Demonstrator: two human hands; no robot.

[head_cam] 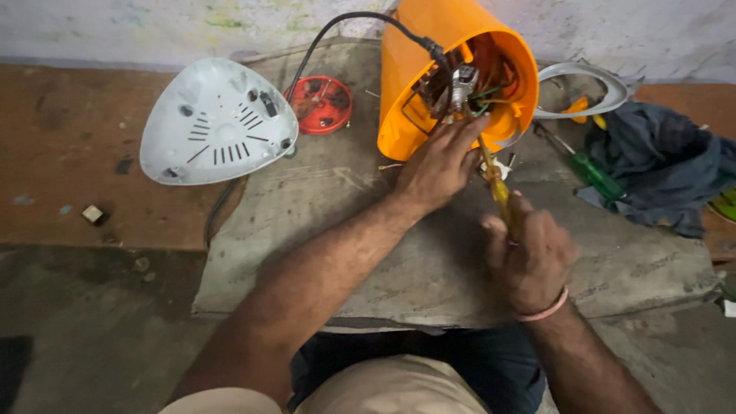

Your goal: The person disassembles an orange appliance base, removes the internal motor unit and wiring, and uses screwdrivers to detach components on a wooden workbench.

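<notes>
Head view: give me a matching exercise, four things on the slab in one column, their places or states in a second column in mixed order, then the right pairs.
Things:
1. Orange plastic appliance housing
2. White triangular plastic base cover
3. Small round red plastic part
4. Yellow-handled screwdriver

Places or states:
A. Held in the right hand, tip toward the wiring
B. Lying left of the red part, vents up
C. On its side, open end showing wires, left hand at its rim
D. Between the white cover and the orange housing

Pairs: 1-C, 2-B, 3-D, 4-A
</notes>
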